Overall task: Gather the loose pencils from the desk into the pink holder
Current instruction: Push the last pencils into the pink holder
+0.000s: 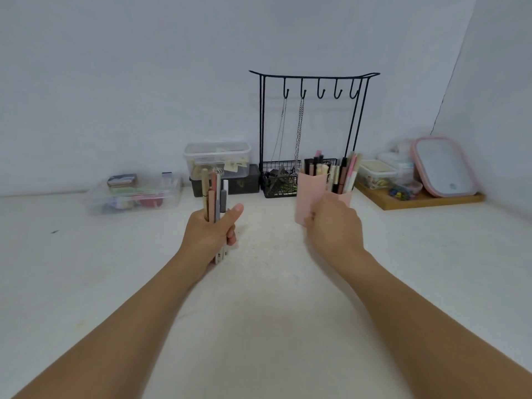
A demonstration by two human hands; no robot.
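My left hand (211, 233) grips an upright bundle of several pencils and pens (214, 194), thumb up beside them, above the white desk. To the right, my right hand (334, 226) holds the pink holder (309, 194) from its near side; the holder is lifted or tilted slightly and has several pencils (342, 171) standing in it. The two hands are level with each other, a gap of bare desk between them.
Behind the hands stands a black wire rack (312, 82) with hooks, chains and a basket of clips. Clear plastic boxes (135, 194) (217, 159) sit at back left. A wooden tray (417, 201) with containers and a pink-rimmed lid (444, 165) is at back right.
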